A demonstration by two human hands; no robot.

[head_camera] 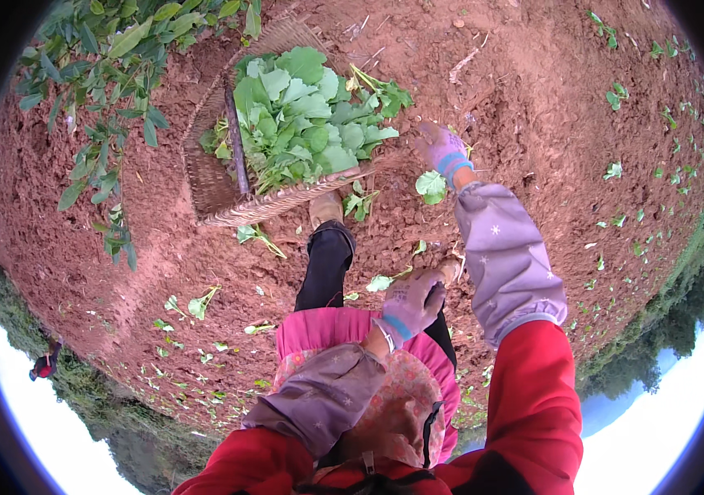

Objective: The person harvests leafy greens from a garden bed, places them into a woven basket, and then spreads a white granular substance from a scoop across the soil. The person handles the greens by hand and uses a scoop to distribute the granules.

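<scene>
My right hand (442,147), in a pale purple knit glove with a blue cuff, reaches down to the reddish soil right of the basket. Its fingertips are blurred against the earth, and a thin green stem shows beside it. A leafy seedling (431,187) lies just below that wrist. In a matching dirt-stained glove, my left hand (415,301) is over my right leg near the foot; I cannot tell whether it grips anything. Ahead of me, a woven basket (265,209) with a dark stick handle (236,139) holds a heap of green leafy seedlings (302,114).
A leafy shrub (110,105) overhangs the soil at upper left. My booted left foot (326,209) stands against the basket's near edge. Loose seedlings (200,303) lie on the ground, and small plants (617,96) dot the right side. A distant person (45,362) appears at far left.
</scene>
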